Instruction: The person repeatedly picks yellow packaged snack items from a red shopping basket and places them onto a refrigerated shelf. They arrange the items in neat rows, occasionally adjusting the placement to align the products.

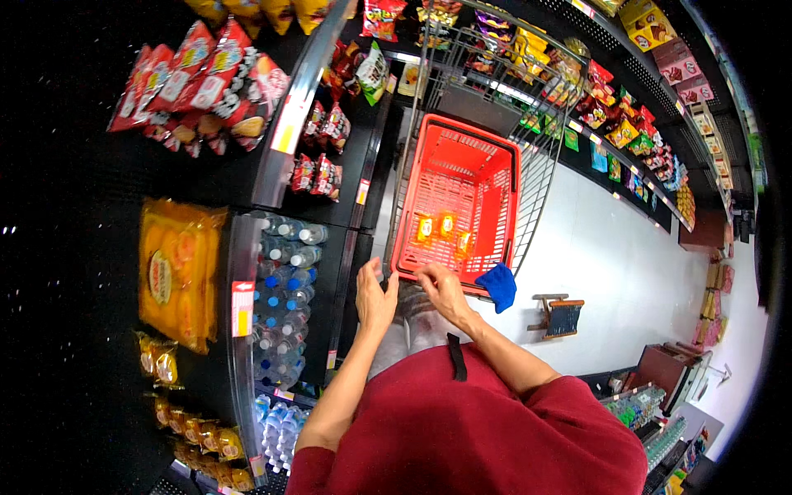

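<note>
A red plastic shopping basket [513,247] sits in a wire shopping cart [538,204] in front of me. Several small orange-yellow packets [447,225] lie on its slatted floor. My left hand [376,300] is beside the basket's near left corner, fingers apart and holding nothing. My right hand [444,289] is at the basket's near rim, its fingers loosely curled. Nothing shows in it, though its palm is hidden, and contact with the rim is unclear. A blue cloth [499,287] hangs over the near right corner.
Left shelves hold red snack bags [204,80], a large yellow food pack [179,272] and bottled water [284,309]. More snack packets [625,133] line the shelves ahead and right. A folding stool [560,317] stands on the white floor [612,247] at right.
</note>
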{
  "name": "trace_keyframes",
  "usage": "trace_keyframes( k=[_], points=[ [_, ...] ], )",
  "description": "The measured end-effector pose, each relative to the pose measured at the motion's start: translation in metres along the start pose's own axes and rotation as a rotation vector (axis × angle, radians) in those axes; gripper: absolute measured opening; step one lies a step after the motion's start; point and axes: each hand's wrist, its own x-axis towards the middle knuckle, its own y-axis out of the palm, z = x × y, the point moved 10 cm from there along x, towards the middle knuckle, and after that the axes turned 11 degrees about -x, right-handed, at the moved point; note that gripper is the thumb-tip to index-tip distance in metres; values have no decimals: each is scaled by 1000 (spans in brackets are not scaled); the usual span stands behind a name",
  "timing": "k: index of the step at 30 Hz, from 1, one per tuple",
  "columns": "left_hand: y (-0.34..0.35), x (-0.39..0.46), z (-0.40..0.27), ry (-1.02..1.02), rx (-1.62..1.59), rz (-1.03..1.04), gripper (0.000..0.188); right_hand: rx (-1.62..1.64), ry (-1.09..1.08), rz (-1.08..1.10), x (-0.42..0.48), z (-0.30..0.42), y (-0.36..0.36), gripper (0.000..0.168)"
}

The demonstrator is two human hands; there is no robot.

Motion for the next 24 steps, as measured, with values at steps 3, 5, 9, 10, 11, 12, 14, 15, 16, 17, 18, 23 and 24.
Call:
trace_keyframes(
  k=[3, 5, 9, 10, 11, 12, 14, 15, 16, 17, 18, 23, 24],
  points=[
    [32, 32, 14, 79, 155, -18, 60, 18, 153, -42, 9, -59, -10, 15],
    [46, 49, 24, 54, 218, -51, 65, -24, 198, -43, 16, -93, -14, 18],
    [69, 70, 57, -73, 272, -91, 65, -151, 311, -54, 26, -167, -13, 26],
    [72, 73, 66, -111, 280, -103, 64, -104, 395, -25, 29, -190, -8, 27],
    [76, 75, 76, -147, 310, -89, 62, -58, 477, 6, 32, -211, -3, 29],
    [79, 74, 86, -182, 343, -73, 61, -103, 476, -4, 37, -224, -3, 30],
    [79, 69, 87, -251, 377, -95, 54, -195, 473, -22, 45, -250, -4, 33],
    [78, 69, 85, -251, 386, -99, 54, -236, 483, -16, 49, -263, -3, 34],
    [78, 69, 85, -253, 392, -105, 54, -282, 490, -9, 53, -275, -2, 36],
    [79, 68, 85, -256, 397, -111, 54, -328, 497, 0, 57, -287, -2, 38],
    [79, 68, 85, -270, 387, -103, 54, -358, 452, -14, 60, -301, 2, 41],
    [79, 67, 90, -255, 382, -126, 56, -399, 472, 101, 87, -342, 16, 45],
    [79, 67, 87, -243, 374, -135, 56, -396, 517, 145, 91, -351, 21, 47]
  ],
)
